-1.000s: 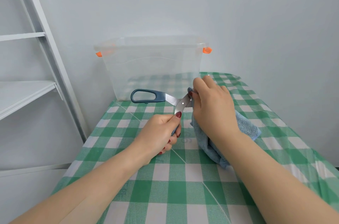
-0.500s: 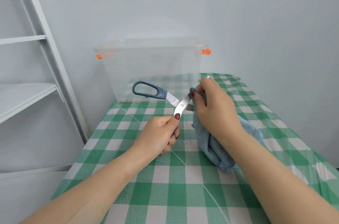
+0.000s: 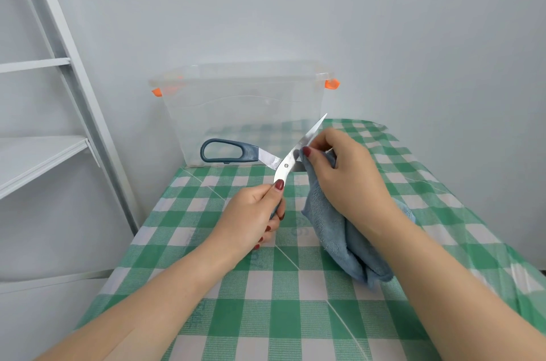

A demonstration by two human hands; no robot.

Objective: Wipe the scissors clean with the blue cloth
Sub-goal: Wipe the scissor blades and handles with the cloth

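Head view: just above the middle of the frame, a pair of steel-bladed scissors with dark blue-grey plastic handles (image 3: pixel 285 165) is held spread open in an X above the green-and-white checked tablecloth (image 3: pixel 266 301). The left hand (image 3: pixel 254 213), at centre, has its fingers curled round the lower handle with the thumb laid up along the shank. The other handle loop sticks out free to the left. The right hand (image 3: pixel 345 171), right of centre, pinches the blue terry cloth (image 3: pixel 334 230) against the lower part of the blade that points to the upper right. Its thumb sits on the near face, and the rest of the cloth hangs from the palm down to the table.

Wiping looks to be under way on that blade, whose tip is still bare. The second blade is hidden behind the hand and cloth. The next move probably calls for sliding the pinched cloth out towards the tip, keeping the fingers off the cutting edge while the left hand holds firm.

Behind the scissors stands a clear plastic storage box with orange latches (image 3: pixel 242 112), and white metal shelving (image 3: pixel 44 153) fills the left edge.
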